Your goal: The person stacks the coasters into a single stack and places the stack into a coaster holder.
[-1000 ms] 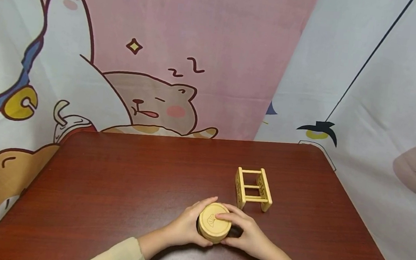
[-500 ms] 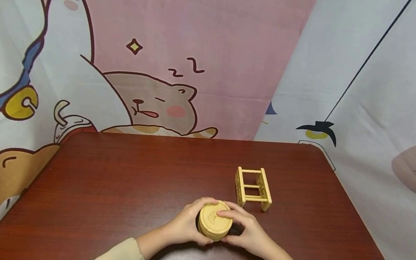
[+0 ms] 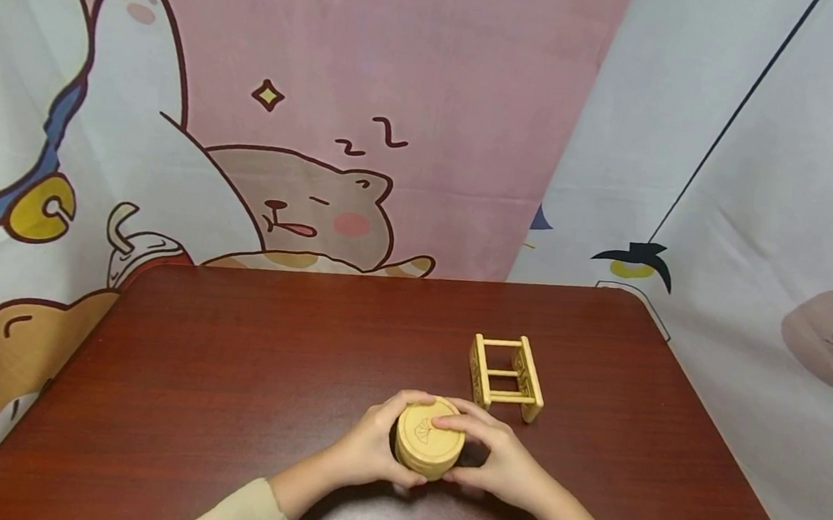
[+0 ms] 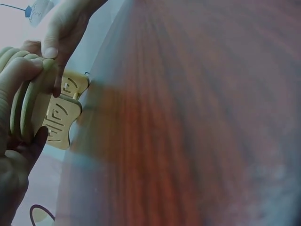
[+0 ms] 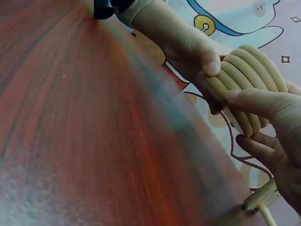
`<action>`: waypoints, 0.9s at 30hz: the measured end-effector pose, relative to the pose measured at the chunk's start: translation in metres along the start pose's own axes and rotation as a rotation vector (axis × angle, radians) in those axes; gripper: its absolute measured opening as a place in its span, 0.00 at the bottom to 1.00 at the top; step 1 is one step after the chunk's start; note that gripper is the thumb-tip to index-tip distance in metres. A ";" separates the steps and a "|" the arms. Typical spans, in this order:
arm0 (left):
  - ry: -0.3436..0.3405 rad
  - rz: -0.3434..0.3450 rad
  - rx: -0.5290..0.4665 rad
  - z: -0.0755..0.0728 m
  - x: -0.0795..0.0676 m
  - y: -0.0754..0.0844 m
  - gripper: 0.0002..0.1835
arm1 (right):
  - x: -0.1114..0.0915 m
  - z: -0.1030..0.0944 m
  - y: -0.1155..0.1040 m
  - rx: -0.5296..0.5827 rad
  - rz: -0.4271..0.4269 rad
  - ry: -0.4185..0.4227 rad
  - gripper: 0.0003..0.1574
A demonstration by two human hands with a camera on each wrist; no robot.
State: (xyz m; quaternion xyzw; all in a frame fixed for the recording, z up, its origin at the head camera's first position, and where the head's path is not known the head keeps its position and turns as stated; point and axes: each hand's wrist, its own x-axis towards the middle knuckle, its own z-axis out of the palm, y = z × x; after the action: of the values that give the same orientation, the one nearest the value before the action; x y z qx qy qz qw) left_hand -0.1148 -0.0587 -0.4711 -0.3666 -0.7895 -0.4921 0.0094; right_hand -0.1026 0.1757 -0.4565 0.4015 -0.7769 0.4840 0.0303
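Note:
Both hands hold a stack of round wooden coasters (image 3: 429,441) above the near middle of the table. A leaf-like design is carved on the top coaster. My left hand (image 3: 371,448) grips the stack's left side, its thumb along the near edge. From the right, my right hand (image 3: 506,461) grips it too, with one finger lying over the top face. Several coaster edges (image 5: 244,77) show side by side in the right wrist view. Just beyond the right hand stands a small wooden rack (image 3: 507,375) with carved side panels (image 4: 63,120); neither hand touches it.
The dark red-brown tabletop (image 3: 265,346) reaches back to a cartoon-printed cloth (image 3: 438,111). More printed cloth (image 3: 783,203) hangs along the right side. Light sleeves (image 3: 237,515) lie low over the near part of the table.
The hands and the coaster stack have shifted very slightly away from the body. Their hold looks the same, and the rack stays in place.

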 end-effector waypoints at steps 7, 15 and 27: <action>0.019 0.001 -0.005 -0.009 0.005 0.023 0.50 | -0.001 -0.002 0.010 0.003 0.004 -0.015 0.41; 0.008 0.009 -0.020 -0.024 0.014 0.049 0.47 | 0.004 -0.004 0.004 0.014 0.024 0.016 0.42; 0.024 -0.041 -0.156 -0.033 0.020 0.049 0.54 | 0.009 -0.002 -0.002 0.158 0.091 0.145 0.42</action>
State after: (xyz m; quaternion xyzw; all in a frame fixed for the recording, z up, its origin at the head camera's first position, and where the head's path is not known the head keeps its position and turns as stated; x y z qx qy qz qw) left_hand -0.1122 -0.0609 -0.4085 -0.3442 -0.7560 -0.5564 -0.0198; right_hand -0.1078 0.1717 -0.4498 0.3308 -0.7497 0.5722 0.0326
